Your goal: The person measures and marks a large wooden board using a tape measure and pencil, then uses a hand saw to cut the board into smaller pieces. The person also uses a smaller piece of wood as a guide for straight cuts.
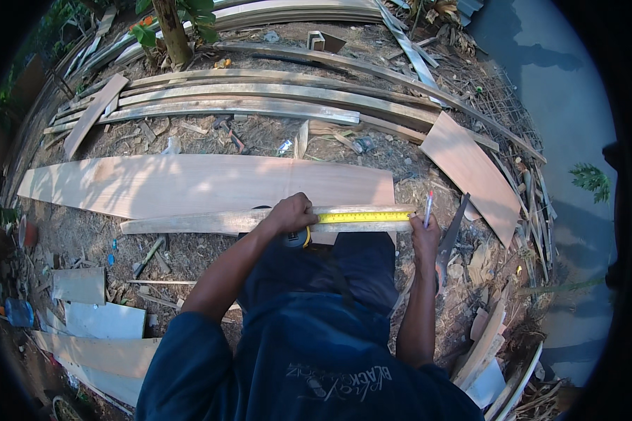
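Observation:
A narrow pale plank lies crosswise near my knees, in front of a wide light plywood strip. My left hand is closed on the dark tape measure at the plank, its yellow blade stretched rightward along the wood. At the blade's far end, near the plank's right end, my right hand is closed, with an upright pen with a red tip in it. A handsaw lies just right of that hand.
Long planks and a tree trunk are beyond the work. A plywood offcut lies at the right, beside a grey paved strip. A hammer-like tool, white boards and scraps surround me on the dirt.

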`<act>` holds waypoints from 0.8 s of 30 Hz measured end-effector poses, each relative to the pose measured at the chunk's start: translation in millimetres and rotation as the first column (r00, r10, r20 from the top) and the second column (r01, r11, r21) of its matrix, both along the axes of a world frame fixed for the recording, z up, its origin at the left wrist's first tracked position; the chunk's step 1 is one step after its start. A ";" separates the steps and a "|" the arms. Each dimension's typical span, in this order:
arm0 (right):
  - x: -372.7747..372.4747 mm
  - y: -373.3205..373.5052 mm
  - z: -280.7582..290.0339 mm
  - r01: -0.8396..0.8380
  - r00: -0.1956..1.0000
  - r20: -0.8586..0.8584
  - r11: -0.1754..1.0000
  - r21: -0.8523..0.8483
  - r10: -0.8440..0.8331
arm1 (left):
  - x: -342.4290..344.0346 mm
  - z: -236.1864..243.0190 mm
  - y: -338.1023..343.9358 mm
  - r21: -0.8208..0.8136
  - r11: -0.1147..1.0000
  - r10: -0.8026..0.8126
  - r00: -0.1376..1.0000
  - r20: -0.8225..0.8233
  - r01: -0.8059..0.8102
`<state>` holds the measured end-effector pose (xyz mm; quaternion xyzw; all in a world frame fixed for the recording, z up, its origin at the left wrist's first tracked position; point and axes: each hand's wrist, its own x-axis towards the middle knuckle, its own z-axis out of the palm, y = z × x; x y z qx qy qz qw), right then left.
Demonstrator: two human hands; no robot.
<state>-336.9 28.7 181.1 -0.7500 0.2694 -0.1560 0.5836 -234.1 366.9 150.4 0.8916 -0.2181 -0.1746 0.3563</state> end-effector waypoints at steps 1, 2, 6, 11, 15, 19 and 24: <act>-0.4 -0.8 1.0 0.000 1.000 -0.024 1.000 -0.014 0.000 | 1.4 -1.5 -0.4 -0.012 1.000 0.009 0.999 -0.032 -0.009; -0.6 -1.6 2.9 -0.013 1.000 -0.027 1.000 -0.017 0.012 | 3.2 -2.8 -1.0 -0.004 1.000 0.022 0.998 -0.058 -0.023; -0.1 -1.1 18.7 -0.053 0.998 -0.044 0.986 -0.156 0.046 | 10.8 -7.2 -2.9 0.022 1.000 0.020 0.994 -0.105 -0.018; 10.7 23.0 44.0 -0.012 0.953 0.297 0.974 0.225 -0.056 | 12.6 -13.0 -3.9 0.010 0.999 0.035 0.995 -0.088 -0.035; 28.2 65.9 46.5 -0.551 0.823 0.140 0.834 -0.039 0.551 | 11.6 -12.2 -3.2 0.010 0.999 0.035 0.999 -0.039 -0.034; 44.9 107.3 32.6 -0.781 0.624 0.115 0.620 0.071 0.773 | 14.6 -3.1 -1.4 0.081 0.997 0.013 0.994 -0.108 -0.004; 55.3 122.2 24.4 -0.728 0.636 -0.119 0.541 -0.421 0.763 | 16.5 6.5 0.2 0.141 0.990 0.002 0.981 -0.196 0.026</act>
